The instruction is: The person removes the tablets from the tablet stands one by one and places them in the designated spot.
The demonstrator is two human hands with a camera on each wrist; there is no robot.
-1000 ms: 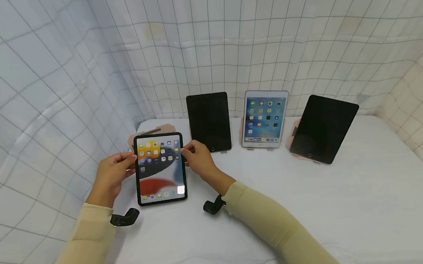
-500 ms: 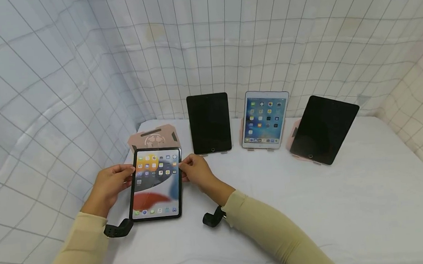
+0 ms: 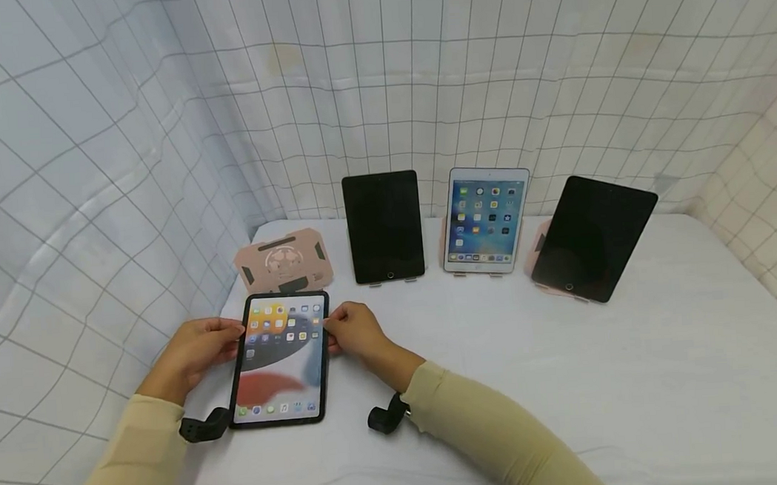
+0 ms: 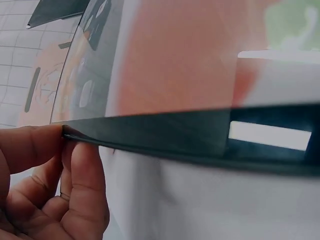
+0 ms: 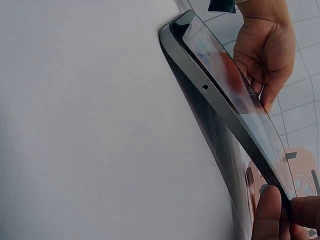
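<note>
A tablet [image 3: 279, 364] with a black border and a lit screen of app icons is at the left of the white surface. My left hand [image 3: 198, 350] pinches its left edge between thumb and fingers, and my right hand [image 3: 361, 337] pinches the right edge. In the right wrist view the tablet [image 5: 227, 115] tilts, its held end raised above the surface. Just behind it stands a pink tablet stand [image 3: 285, 260] with cut-out slots, bearing nothing. The left wrist view shows fingers [image 4: 87, 185] under the tablet's dark rim [image 4: 165, 132].
Behind and to the right, several tablets lean on similar stands: a dark-screened tablet [image 3: 384, 228], a white tablet [image 3: 487, 218] with a lit screen, and another dark tablet [image 3: 595, 237], turned askew. Grid-patterned white cloth [image 3: 379, 87] hangs behind and at both sides.
Both hands have drawn the tablet toward me and slightly left, away from the pink stand, which has come into full view. The tablet leans back more. The other tablets have stayed put.
</note>
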